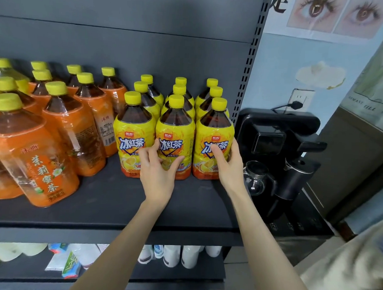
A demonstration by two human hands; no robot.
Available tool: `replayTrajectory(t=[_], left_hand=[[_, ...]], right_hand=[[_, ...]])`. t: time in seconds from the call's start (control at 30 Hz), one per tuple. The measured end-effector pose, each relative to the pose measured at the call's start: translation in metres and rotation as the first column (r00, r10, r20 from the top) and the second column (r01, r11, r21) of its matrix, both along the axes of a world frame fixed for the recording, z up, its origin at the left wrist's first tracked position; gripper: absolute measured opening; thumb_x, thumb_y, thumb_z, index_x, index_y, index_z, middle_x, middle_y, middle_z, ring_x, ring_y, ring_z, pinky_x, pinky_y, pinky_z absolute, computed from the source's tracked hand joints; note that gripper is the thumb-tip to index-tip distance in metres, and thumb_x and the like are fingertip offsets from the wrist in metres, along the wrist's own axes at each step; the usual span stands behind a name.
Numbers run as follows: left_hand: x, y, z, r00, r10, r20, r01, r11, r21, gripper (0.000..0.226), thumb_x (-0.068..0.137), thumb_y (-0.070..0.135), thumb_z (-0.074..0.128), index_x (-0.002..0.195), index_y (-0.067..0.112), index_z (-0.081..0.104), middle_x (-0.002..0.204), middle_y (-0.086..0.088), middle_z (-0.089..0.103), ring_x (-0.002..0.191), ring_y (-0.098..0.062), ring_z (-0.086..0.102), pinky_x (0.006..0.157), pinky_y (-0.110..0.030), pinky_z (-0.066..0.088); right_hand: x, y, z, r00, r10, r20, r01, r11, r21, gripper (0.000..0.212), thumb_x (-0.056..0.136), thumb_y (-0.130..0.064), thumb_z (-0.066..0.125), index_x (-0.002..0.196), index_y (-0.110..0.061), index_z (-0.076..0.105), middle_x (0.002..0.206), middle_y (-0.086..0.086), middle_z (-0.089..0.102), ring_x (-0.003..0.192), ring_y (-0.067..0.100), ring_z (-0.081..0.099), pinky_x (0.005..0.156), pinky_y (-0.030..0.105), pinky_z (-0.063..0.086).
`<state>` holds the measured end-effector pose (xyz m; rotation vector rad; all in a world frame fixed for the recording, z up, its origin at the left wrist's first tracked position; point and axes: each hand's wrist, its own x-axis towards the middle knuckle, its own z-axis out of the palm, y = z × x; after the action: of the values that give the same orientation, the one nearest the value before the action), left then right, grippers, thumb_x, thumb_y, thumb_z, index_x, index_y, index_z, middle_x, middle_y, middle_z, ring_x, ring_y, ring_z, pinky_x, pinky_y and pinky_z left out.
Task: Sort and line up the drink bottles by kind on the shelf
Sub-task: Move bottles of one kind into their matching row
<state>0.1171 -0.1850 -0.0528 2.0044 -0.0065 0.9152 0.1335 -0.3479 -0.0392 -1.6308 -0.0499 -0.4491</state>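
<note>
On the dark shelf point(110, 198), yellow-labelled iced tea bottles stand in three rows on the right, several in all. The front ones are the left point(130, 129), the middle point(174, 131) and the right bottle point(212, 132). My left hand point(158, 174) touches the lower front of the middle bottle, fingers spread. My right hand point(228, 163) wraps the right side of the right front bottle. Orange-labelled tea bottles point(78, 128) stand in looser rows on the left, the nearest one point(31, 152) at the front left.
The shelf's slotted upright point(248, 66) stands just right of the yellow bottles. Beyond it sits a black drink machine point(279, 143) with a glass pot point(257, 179). The lower shelf holds white bottles point(171, 256) and packets point(70, 264).
</note>
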Motion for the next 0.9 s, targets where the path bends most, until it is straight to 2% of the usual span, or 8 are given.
replayTrajectory(t=[0.13, 0.27, 0.47, 0.63, 0.7, 0.77, 0.83, 0.9], left_hand=[[0.000, -0.002, -0.002, 0.999, 0.038, 0.003, -0.038, 0.998, 0.053, 0.071, 0.074, 0.035, 0.077, 0.126, -0.004, 0.050, 0.106, -0.019, 0.049, 0.087, -0.033, 0.056, 0.066, -0.033, 0.048], [0.001, -0.005, 0.001, 0.997, 0.076, -0.022, -0.075, 0.995, 0.059, 0.069, 0.073, 0.037, 0.078, 0.123, -0.004, 0.053, 0.103, -0.018, 0.050, 0.085, -0.031, 0.057, 0.061, -0.030, 0.043], [0.001, -0.011, 0.006, 0.992, 0.121, -0.044, -0.116, 0.988, 0.101, 0.069, 0.074, 0.039, 0.076, 0.120, -0.006, 0.053, 0.101, -0.019, 0.050, 0.079, -0.031, 0.060, 0.053, -0.027, 0.038], [-0.001, -0.005, 0.008, 0.993, 0.102, -0.052, -0.094, 0.987, 0.130, 0.070, 0.074, 0.042, 0.076, 0.122, -0.003, 0.052, 0.105, -0.018, 0.050, 0.079, -0.031, 0.060, 0.055, -0.029, 0.040], [-0.005, 0.001, 0.008, 0.996, 0.093, -0.017, -0.090, 0.989, 0.120, 0.071, 0.073, 0.043, 0.076, 0.124, 0.000, 0.051, 0.111, -0.016, 0.049, 0.088, -0.030, 0.058, 0.061, -0.031, 0.045], [-0.007, 0.012, 0.007, 0.990, 0.136, 0.040, -0.139, 0.989, 0.059, 0.076, 0.072, 0.047, 0.076, 0.125, 0.000, 0.050, 0.117, -0.019, 0.047, 0.103, -0.029, 0.051, 0.076, -0.037, 0.048], [-0.005, 0.026, 0.004, 0.968, 0.241, 0.071, -0.241, 0.970, -0.009, 0.091, 0.066, 0.058, 0.074, 0.130, 0.000, 0.044, 0.126, -0.023, 0.043, 0.117, -0.030, 0.041, 0.093, -0.044, 0.038], [0.000, 0.035, 0.006, 0.967, 0.254, -0.016, -0.254, 0.965, -0.060, 0.114, 0.057, 0.069, 0.071, 0.142, 0.004, 0.030, 0.143, -0.021, 0.031, 0.133, -0.033, 0.030, 0.105, -0.051, 0.025]], right_hand=[[-0.006, 0.001, -0.004, 1.000, 0.027, -0.013, -0.027, 1.000, 0.006, 0.065, 0.086, -0.038, 0.066, 0.142, -0.022, 0.039, 0.126, -0.006, 0.062, 0.112, 0.005, 0.061, 0.094, 0.033, 0.053], [-0.007, -0.001, -0.005, 0.999, 0.043, -0.012, -0.042, 0.999, 0.026, 0.059, 0.088, -0.029, 0.067, 0.140, -0.020, 0.042, 0.123, -0.004, 0.063, 0.111, 0.007, 0.062, 0.094, 0.036, 0.053], [-0.006, -0.002, -0.004, 0.999, 0.053, -0.001, -0.053, 0.998, 0.035, 0.055, 0.089, -0.026, 0.065, 0.140, -0.019, 0.043, 0.120, -0.008, 0.064, 0.109, 0.005, 0.062, 0.090, 0.028, 0.054], [-0.007, -0.002, -0.003, 0.996, 0.084, 0.003, -0.084, 0.995, 0.048, 0.058, 0.089, -0.023, 0.065, 0.141, -0.018, 0.040, 0.125, -0.003, 0.062, 0.110, 0.005, 0.062, 0.089, 0.026, 0.054], [-0.008, -0.002, -0.003, 0.996, 0.092, 0.001, -0.092, 0.994, 0.051, 0.062, 0.088, -0.025, 0.067, 0.143, -0.020, 0.038, 0.127, -0.002, 0.061, 0.112, 0.006, 0.061, 0.089, 0.026, 0.054], [-0.008, -0.003, -0.001, 0.995, 0.097, -0.002, -0.097, 0.994, 0.053, 0.068, 0.086, -0.026, 0.069, 0.145, -0.022, 0.035, 0.128, -0.004, 0.060, 0.111, 0.005, 0.061, 0.087, 0.024, 0.054], [-0.006, -0.006, 0.003, 0.993, 0.119, -0.001, -0.119, 0.990, 0.076, 0.074, 0.084, -0.023, 0.070, 0.147, -0.021, 0.031, 0.129, -0.003, 0.060, 0.110, 0.005, 0.062, 0.084, 0.022, 0.054], [-0.001, -0.009, 0.009, 0.990, 0.142, -0.018, -0.139, 0.984, 0.111, 0.084, 0.080, -0.027, 0.072, 0.149, -0.021, 0.026, 0.132, 0.000, 0.058, 0.112, 0.009, 0.062, 0.086, 0.025, 0.055]])
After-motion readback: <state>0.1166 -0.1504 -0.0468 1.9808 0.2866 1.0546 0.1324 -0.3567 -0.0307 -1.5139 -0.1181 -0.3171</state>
